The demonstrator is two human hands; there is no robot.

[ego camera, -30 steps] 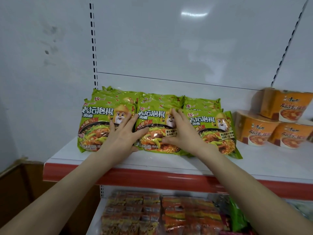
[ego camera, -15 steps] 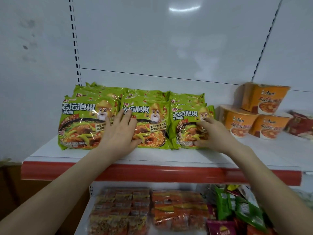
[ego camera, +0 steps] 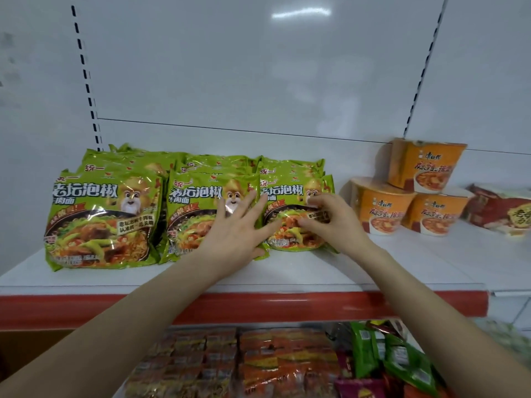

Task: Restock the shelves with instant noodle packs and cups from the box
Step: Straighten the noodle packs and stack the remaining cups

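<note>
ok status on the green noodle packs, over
Left hand flat, fingers spread, on middle pack. Right hand pinches right pack at its front. Orange cups apart to the right, nothing blocking.

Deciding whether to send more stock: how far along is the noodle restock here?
Done: three rows of green noodle packs and three stacked orange cups sit on the shelf. In hand: the left hand presses flat on the middle pack; the right hand grips the right pack, apparently straightening it. Left: unclear, the box is out of view.

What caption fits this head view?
Left hand flat on the middle green pack, right hand curled on the right green pack, orange cups alongside.
</note>
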